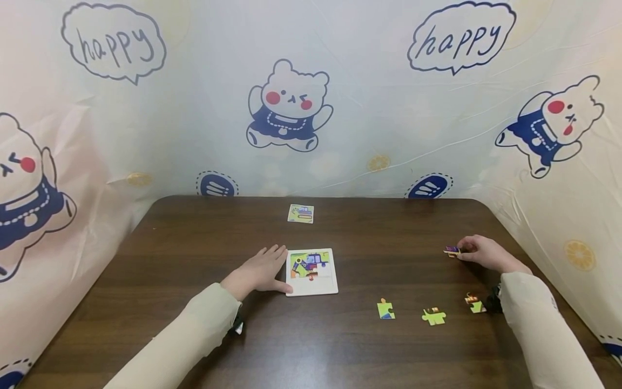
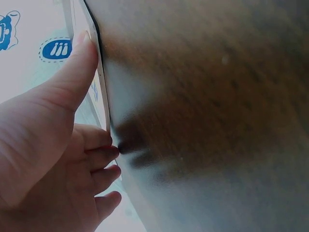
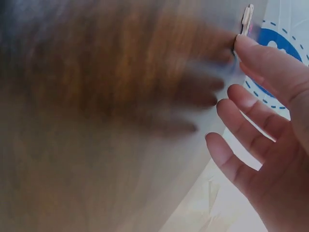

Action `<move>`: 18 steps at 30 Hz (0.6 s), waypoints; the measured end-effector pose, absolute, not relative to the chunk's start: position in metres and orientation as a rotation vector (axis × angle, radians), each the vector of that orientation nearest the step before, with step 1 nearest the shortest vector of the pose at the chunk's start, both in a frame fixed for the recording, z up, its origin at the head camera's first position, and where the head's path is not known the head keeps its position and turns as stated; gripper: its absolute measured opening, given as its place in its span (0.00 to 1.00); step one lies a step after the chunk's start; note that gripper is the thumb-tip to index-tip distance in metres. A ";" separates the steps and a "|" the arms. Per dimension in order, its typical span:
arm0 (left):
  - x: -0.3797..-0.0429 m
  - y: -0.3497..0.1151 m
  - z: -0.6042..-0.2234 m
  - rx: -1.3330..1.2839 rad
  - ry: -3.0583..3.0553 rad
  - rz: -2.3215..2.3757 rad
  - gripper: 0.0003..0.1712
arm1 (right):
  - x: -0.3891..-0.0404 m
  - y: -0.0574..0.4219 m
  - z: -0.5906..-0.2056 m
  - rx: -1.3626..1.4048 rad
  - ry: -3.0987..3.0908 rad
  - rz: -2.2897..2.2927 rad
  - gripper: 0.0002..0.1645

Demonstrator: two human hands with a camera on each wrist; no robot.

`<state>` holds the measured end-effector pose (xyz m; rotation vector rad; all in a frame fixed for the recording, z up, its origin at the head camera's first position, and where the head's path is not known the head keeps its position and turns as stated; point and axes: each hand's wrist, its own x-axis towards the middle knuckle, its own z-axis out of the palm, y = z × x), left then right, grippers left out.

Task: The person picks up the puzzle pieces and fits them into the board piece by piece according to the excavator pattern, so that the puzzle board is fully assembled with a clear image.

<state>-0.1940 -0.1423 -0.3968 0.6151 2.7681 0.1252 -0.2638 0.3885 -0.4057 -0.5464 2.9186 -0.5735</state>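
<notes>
A white-framed jigsaw board [image 1: 313, 290], partly filled with a picture of a digger-like vehicle, lies mid-table in the head view. At its left side my left hand [image 1: 259, 271] rests with fingers extended, the thumb touching the lower left corner. The left wrist view shows that thumb [image 2: 79, 70] on the frame's edge. Over on the right, my right hand [image 1: 488, 254] pinches a purple and yellow jigsaw piece [image 1: 452, 251] between thumb and index finger. In the right wrist view this piece [image 3: 247, 19] appears edge-on, and the other fingers are spread loosely.
Three loose jigsaw pieces lie nearer me: a green one [image 1: 386, 309], another green one [image 1: 434, 316], and one [image 1: 475, 304] beside the right wrist. A small picture card [image 1: 301, 213] sits behind the board on the brown table [image 1: 218, 227]. A printed curtain [image 1: 369, 119] surrounds the table.
</notes>
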 end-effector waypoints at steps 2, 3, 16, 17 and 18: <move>-0.194 -0.142 -0.397 0.619 2.767 0.130 0.55 | -0.264 0.384 -0.404 -0.531 2.912 -0.599 0.12; -0.193 -0.142 -0.396 0.621 2.767 0.129 0.55 | -0.264 0.381 -0.403 -0.529 2.915 -0.610 0.12; -0.192 -0.142 -0.395 0.624 2.772 0.111 0.55 | -0.262 0.295 -0.382 -0.776 2.916 -0.681 0.12; -0.192 -0.142 -0.395 0.625 2.773 0.108 0.55 | -0.261 0.286 -0.380 -0.786 2.910 -0.679 0.12; -0.192 -0.142 -0.395 0.626 2.774 0.105 0.55 | -0.260 0.277 -0.378 -0.798 2.905 -0.676 0.12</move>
